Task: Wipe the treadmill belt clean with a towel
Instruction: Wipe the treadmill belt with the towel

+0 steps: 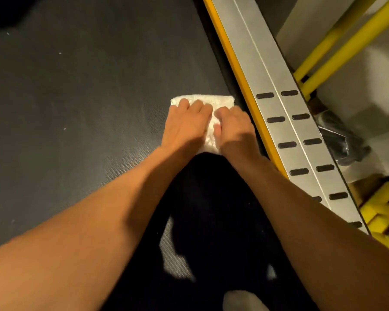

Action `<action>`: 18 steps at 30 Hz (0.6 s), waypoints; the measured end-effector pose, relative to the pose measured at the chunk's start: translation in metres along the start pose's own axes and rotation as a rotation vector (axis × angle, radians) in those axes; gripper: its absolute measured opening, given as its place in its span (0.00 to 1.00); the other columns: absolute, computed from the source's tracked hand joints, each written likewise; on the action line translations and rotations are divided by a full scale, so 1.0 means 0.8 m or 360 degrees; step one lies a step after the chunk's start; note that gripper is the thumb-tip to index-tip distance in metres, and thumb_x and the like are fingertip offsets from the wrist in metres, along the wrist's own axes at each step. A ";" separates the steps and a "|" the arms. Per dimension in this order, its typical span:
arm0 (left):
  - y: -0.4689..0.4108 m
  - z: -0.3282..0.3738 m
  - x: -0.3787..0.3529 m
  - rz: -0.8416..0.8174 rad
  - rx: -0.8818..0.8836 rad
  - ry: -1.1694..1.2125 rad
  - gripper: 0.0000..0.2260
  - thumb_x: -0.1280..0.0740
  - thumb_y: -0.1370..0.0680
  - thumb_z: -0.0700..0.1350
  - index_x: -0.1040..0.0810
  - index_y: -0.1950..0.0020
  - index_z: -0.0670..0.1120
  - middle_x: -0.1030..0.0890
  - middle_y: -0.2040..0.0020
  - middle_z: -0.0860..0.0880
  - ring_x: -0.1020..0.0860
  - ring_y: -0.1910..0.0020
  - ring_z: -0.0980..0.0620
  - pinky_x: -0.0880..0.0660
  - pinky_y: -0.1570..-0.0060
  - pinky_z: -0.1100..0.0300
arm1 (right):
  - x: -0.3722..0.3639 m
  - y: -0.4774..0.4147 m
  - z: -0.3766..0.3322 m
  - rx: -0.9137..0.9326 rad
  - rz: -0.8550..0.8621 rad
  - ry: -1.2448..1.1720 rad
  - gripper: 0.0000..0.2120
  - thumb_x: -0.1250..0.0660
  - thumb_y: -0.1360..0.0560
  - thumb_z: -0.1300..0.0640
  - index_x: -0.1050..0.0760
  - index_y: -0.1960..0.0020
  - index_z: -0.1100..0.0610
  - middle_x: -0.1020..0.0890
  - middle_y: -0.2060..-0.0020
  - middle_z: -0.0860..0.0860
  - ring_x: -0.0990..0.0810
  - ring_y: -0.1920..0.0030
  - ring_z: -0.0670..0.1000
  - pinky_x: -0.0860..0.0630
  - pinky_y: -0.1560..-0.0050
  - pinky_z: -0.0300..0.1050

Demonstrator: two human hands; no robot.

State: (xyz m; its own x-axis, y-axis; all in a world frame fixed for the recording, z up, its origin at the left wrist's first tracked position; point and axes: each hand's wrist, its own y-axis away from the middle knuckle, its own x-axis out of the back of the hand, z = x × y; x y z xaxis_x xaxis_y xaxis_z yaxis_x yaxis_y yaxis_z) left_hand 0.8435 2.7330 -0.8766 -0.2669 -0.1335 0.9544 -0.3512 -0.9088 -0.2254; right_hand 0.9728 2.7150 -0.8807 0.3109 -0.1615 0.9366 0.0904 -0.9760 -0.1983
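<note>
From the head view, a folded white terry towel (221, 100) lies on the dark grey textured treadmill belt (76, 97), close to its right edge, just beside the silver metal side rail (279, 108) with black oval grips. 2 hands sit side by side on it. The left hand (186, 124) presses down with fingers laid fairly flat. The right hand (233, 129) grips the cloth with its fingers curled.

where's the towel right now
In the head view, the towel lies on the belt just right of centre, under the left hand and right hand, close beside the yellow-edged rail.
</note>
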 end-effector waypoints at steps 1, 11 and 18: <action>-0.003 0.003 0.000 0.0003 0.0071 -0.0044 0.07 0.41 0.22 0.43 0.25 0.50 0.45 0.22 0.53 0.45 0.28 0.56 0.42 0.39 0.61 0.51 | -0.003 -0.015 0.000 -0.0137 -0.0096 0.0095 0.12 0.38 0.20 0.58 0.26 0.38 0.58 0.23 0.44 0.59 0.23 0.47 0.58 0.25 0.49 0.48; 0.025 -0.011 0.008 -0.0110 -0.0091 -0.0066 0.08 0.36 0.26 0.41 0.25 0.48 0.47 0.24 0.52 0.46 0.28 0.54 0.42 0.41 0.59 0.52 | 0.001 0.019 -0.026 -0.0184 -0.0128 0.0052 0.14 0.39 0.20 0.58 0.27 0.36 0.60 0.24 0.41 0.61 0.24 0.43 0.60 0.29 0.45 0.48; 0.040 -0.035 0.026 -0.0190 -0.0064 0.0124 0.08 0.39 0.26 0.42 0.26 0.48 0.44 0.24 0.53 0.44 0.28 0.54 0.42 0.38 0.58 0.53 | -0.014 0.007 -0.056 -0.0204 -0.0206 -0.0013 0.15 0.40 0.22 0.63 0.26 0.37 0.59 0.24 0.43 0.58 0.26 0.43 0.60 0.30 0.45 0.49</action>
State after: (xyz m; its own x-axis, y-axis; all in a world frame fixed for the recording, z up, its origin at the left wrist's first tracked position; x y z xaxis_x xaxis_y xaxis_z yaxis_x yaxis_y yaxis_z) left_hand 0.8014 2.7121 -0.8695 -0.2896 0.0072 0.9571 -0.4199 -0.8996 -0.1202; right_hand 0.9274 2.7050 -0.8794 0.3119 -0.0329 0.9495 0.0090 -0.9993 -0.0375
